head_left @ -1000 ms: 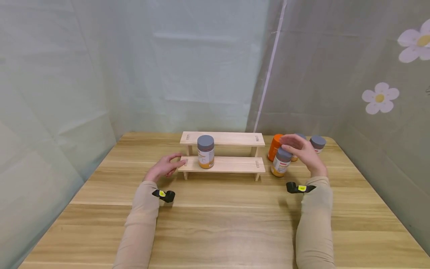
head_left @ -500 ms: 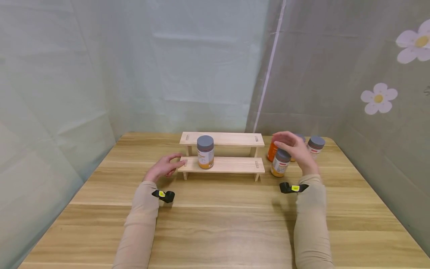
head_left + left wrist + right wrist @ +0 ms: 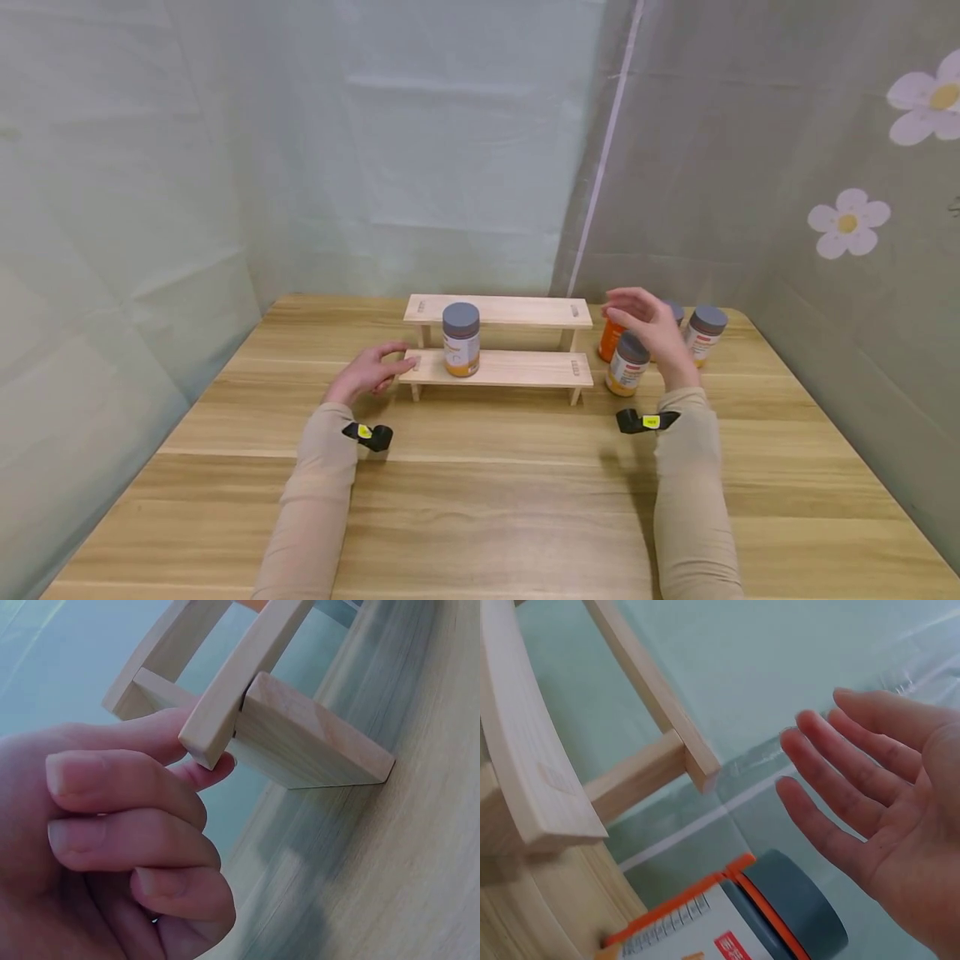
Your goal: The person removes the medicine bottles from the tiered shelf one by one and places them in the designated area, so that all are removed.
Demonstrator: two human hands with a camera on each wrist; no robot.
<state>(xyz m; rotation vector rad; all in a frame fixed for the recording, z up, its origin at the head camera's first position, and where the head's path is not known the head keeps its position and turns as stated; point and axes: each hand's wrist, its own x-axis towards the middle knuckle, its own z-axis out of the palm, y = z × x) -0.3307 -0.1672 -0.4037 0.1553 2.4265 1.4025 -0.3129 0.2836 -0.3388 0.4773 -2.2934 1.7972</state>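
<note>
A two-step wooden shelf (image 3: 517,368) stands on the table, and a grey-capped jar (image 3: 461,354) sits upright on its lower step. My left hand (image 3: 367,372) pinches the left end of that step between thumb and finger; the other fingers curl below, as the left wrist view shows. On the right, my right hand (image 3: 651,327) hovers with spread fingers over a grey-capped jar (image 3: 626,373) and an orange bottle (image 3: 610,340). The right wrist view has the hand (image 3: 877,780) holding nothing, apart from the grey cap (image 3: 799,904) below it.
Another grey-capped jar (image 3: 705,333) stands to the right of my right hand. One more jar (image 3: 674,310) is mostly hidden behind that hand. A pale curtain (image 3: 450,167) hangs behind the wood-grain table (image 3: 487,500).
My right hand has shifted left over the jars toward the orange bottle, uncovering more of the rightmost jar. The left hand and the shelf have stayed in place.
</note>
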